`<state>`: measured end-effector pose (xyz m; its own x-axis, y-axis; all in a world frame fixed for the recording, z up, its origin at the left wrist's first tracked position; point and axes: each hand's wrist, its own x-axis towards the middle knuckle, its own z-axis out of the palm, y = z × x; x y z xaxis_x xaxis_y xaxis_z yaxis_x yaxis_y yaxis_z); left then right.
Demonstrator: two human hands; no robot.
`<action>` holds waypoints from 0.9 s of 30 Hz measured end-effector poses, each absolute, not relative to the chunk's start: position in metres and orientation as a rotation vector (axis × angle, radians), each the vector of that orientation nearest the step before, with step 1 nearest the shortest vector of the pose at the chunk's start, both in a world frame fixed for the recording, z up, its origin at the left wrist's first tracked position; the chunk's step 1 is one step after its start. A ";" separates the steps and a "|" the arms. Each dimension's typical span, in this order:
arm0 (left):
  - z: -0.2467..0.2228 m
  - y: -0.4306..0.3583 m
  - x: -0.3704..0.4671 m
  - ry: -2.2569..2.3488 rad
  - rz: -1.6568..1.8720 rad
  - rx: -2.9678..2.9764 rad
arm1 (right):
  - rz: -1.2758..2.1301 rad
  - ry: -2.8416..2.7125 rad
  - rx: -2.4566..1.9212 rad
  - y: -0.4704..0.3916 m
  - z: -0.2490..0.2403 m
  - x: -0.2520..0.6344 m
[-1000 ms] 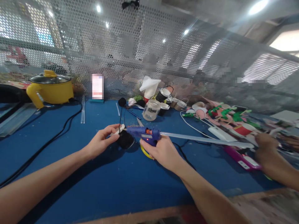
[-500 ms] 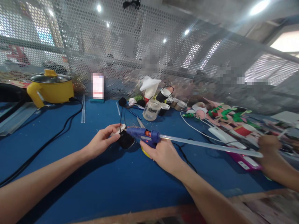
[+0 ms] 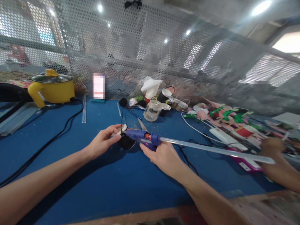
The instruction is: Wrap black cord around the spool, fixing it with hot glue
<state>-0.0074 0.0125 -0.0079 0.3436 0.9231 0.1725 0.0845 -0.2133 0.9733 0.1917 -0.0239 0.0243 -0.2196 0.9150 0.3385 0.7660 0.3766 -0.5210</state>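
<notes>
My left hand [image 3: 106, 137] is closed around the white rim of a small cup wrapped in black yarn [image 3: 127, 141], tipped on its side. A strand of black yarn runs from it back to a black yarn ball [image 3: 123, 102]. In my right hand [image 3: 167, 157] is a blue hot glue gun [image 3: 142, 137] with a small red light lit. Its nozzle is at the cup's rim, close to my left fingertips; whether it touches is hidden. A long clear glue stick [image 3: 211, 150] sticks out of the gun's back towards the right. Behind the gun, a metal blade [image 3: 142, 125] lies on the table.
A clear jar [image 3: 152, 111] and several small cups [image 3: 165, 93] stand at the back. A yellow electric pot [image 3: 55, 89] is at left, its black cable [image 3: 56, 137] crossing the table. To the right lie a white power strip [image 3: 227, 139], craft pieces [image 3: 225, 115] and another person's hand [image 3: 273, 150].
The glue gun has turned slightly, so its stick's far end sits lower and farther right. A yellow part under my right hand is now hidden. My left hand has barely moved.
</notes>
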 end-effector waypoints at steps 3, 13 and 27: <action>-0.008 0.013 -0.007 0.939 1.029 1.586 | 0.312 -2.043 -1.445 -0.024 0.025 0.192; -0.007 0.011 -0.006 0.950 1.016 1.591 | 0.329 -2.049 -1.430 -0.025 0.025 0.193; -0.007 0.012 -0.006 0.938 1.027 1.587 | 0.354 -2.017 -1.428 -0.025 0.028 0.193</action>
